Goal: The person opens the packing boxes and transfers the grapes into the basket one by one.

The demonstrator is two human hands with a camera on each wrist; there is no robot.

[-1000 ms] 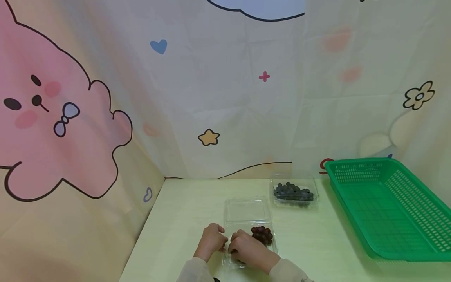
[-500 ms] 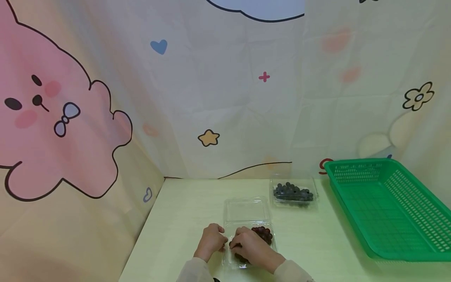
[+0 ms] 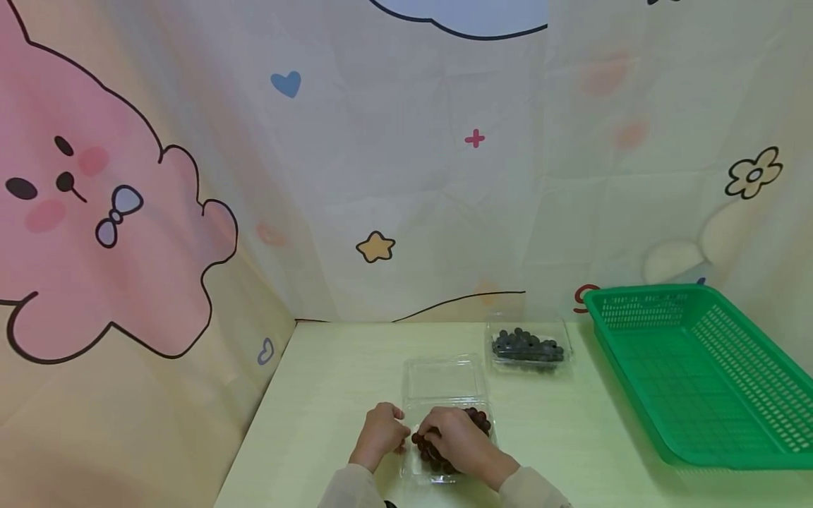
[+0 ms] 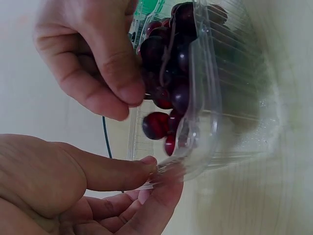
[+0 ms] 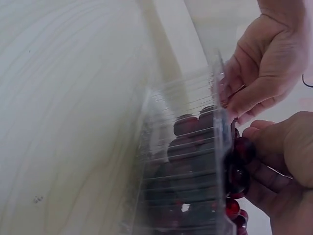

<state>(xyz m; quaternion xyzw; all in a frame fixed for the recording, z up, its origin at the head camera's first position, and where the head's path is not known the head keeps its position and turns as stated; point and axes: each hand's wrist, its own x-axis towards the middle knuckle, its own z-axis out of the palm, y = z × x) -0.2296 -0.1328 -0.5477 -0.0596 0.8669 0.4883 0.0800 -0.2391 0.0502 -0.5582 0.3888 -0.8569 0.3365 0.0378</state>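
A clear plastic clamshell box [image 3: 444, 379] lies on the table with its lid folded back, holding dark red grapes [image 3: 437, 460]. My left hand [image 3: 380, 434] is at the box's left side; in the left wrist view its thumb and fingers pinch the rim [image 4: 203, 98] near a corner. Over the grapes, my right hand [image 3: 462, 439] pinches the bunch's thin stem between thumb and fingertip, clearest in the left wrist view. The grapes show through the ribbed box wall [image 5: 183, 161] in the right wrist view. My right hand covers part of the bunch in the head view.
Behind and to the right stands another clear box of dark grapes [image 3: 527, 347]. A large green basket [image 3: 635, 395] with perforated walls occupies the table's right side. A printed cloth [image 3: 406, 176] hangs along the back and left of the pale table [image 3: 324, 381].
My right hand has shifted a little to the right and rear over the box, so more grapes show at the front left. My left hand stays at the box's edge.
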